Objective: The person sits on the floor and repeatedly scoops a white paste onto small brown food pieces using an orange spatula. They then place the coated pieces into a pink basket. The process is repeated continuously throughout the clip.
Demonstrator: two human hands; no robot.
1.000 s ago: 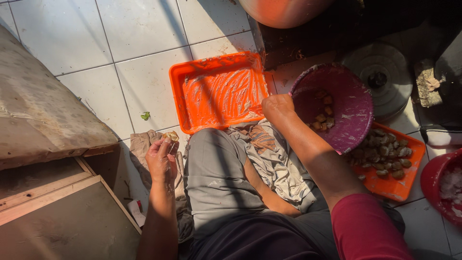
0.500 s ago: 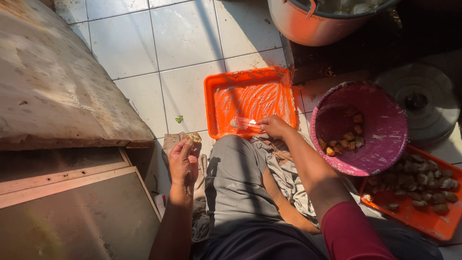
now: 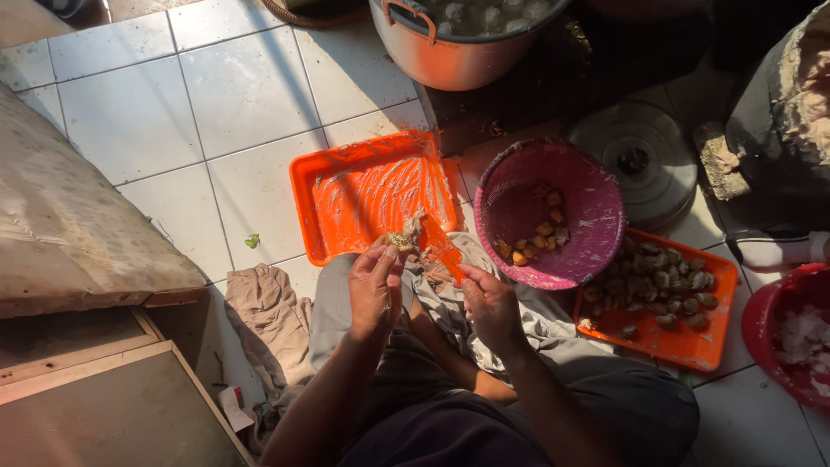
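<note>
1. Both hands are now meeting at frame centre — half a second ago the left hand (image 3: 373,290) was lying apart, lower left.
2. Left hand is cupping a small filled piece (image 3: 399,241), fingers closed round it.
3. Right hand (image 3: 489,303) is pinching an orange spatula (image 3: 441,246) — its long axis running up-left, tip touching the piece, over the near rim of the orange tray (image 3: 303,207).

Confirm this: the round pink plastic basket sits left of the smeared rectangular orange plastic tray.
Not quite. In the head view, the round pink plastic basket sits right of the smeared rectangular orange plastic tray, not left of it.
</note>
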